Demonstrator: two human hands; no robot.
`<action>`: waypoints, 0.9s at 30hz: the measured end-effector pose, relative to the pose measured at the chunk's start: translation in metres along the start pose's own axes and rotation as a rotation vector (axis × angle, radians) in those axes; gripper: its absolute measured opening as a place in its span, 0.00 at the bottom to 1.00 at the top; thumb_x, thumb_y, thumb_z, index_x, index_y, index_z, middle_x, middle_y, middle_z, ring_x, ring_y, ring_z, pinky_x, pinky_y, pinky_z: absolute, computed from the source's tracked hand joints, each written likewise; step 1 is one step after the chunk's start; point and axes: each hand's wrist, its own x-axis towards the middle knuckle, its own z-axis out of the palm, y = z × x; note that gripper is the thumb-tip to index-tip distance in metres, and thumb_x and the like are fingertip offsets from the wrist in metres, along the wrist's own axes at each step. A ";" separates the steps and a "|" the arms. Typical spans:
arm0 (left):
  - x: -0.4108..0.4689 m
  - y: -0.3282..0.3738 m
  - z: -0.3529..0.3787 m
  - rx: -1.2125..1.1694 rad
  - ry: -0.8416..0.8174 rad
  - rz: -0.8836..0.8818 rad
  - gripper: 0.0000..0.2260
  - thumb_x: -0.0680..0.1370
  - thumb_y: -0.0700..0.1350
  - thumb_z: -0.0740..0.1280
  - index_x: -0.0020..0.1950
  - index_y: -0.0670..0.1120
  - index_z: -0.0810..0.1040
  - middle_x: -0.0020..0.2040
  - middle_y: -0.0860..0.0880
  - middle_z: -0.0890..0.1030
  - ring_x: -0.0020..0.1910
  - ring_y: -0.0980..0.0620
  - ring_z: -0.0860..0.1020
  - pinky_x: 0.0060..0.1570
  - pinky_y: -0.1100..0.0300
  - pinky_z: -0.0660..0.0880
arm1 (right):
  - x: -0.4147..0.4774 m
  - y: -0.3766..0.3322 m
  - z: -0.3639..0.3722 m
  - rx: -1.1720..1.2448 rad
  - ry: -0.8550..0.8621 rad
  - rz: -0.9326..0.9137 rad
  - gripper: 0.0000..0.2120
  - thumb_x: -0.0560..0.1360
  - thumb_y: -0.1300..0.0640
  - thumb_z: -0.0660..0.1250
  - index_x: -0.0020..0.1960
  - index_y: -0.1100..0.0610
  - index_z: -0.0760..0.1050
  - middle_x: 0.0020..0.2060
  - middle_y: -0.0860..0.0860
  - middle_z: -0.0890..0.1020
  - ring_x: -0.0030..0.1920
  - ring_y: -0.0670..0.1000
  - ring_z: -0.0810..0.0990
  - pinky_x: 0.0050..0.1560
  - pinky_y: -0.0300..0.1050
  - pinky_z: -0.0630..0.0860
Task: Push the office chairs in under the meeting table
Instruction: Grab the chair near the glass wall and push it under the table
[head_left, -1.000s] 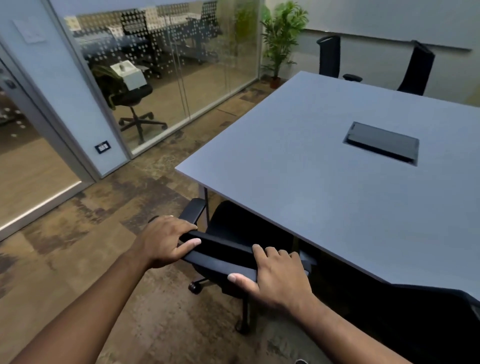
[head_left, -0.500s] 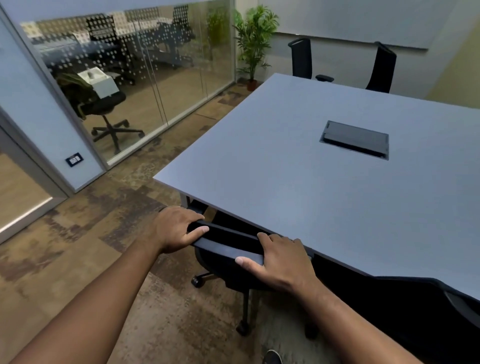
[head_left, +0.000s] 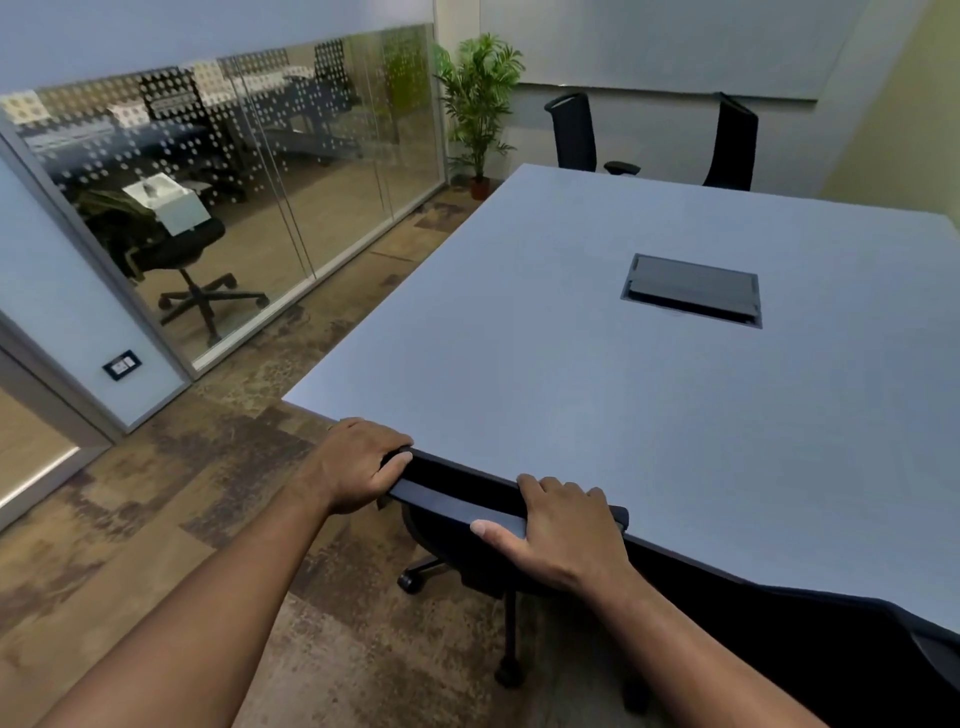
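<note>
Both hands grip the top edge of the backrest of a black office chair (head_left: 457, 506). The left hand (head_left: 358, 465) curls closed over the left end of the backrest, fingers wrapped over the top and thumb pressed on the near face. The right hand (head_left: 563, 532) clamps the right end, fingers lying over the top toward the table and thumb stretched along the near face. The backrest sits against the near edge of the grey meeting table (head_left: 597, 395), directly ahead of the hands, with the seat hidden beneath the tabletop. The chair's wheeled base (head_left: 415, 579) stands on the floor below the hands. A second black chair (head_left: 831, 654) stands just right of the right forearm.
</note>
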 end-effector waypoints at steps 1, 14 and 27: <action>0.004 0.000 0.001 -0.004 0.002 -0.001 0.23 0.85 0.60 0.53 0.52 0.50 0.84 0.48 0.54 0.87 0.48 0.50 0.82 0.53 0.48 0.75 | 0.003 0.002 0.000 0.001 -0.006 0.001 0.46 0.73 0.14 0.40 0.61 0.48 0.74 0.53 0.50 0.83 0.52 0.55 0.81 0.56 0.58 0.74; 0.023 -0.016 -0.001 -0.033 -0.015 -0.028 0.24 0.84 0.61 0.55 0.65 0.52 0.86 0.59 0.55 0.87 0.59 0.52 0.82 0.63 0.49 0.71 | 0.025 -0.001 0.002 0.002 -0.063 0.013 0.50 0.72 0.14 0.38 0.69 0.50 0.72 0.59 0.52 0.82 0.57 0.57 0.80 0.59 0.59 0.73; 0.014 -0.008 0.004 0.054 -0.121 -0.160 0.31 0.85 0.64 0.52 0.81 0.48 0.74 0.80 0.47 0.75 0.83 0.46 0.66 0.82 0.44 0.59 | 0.043 0.007 0.005 0.017 -0.167 -0.064 0.54 0.71 0.14 0.33 0.74 0.50 0.68 0.65 0.52 0.80 0.62 0.58 0.79 0.63 0.60 0.73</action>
